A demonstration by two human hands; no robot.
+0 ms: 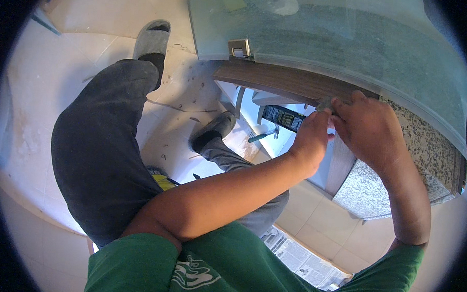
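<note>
Greyish material (324, 104) sits at both hands' (371, 124) fingertips, beside brown edging (282, 81).

A green shirt (238, 269) tops dark grey trousers (97, 135).

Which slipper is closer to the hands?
The right-foot slipper: it shows near the green-handled tool. The left-foot slipper is higher up in the picture, farther from both the left hand and right hand.
</note>
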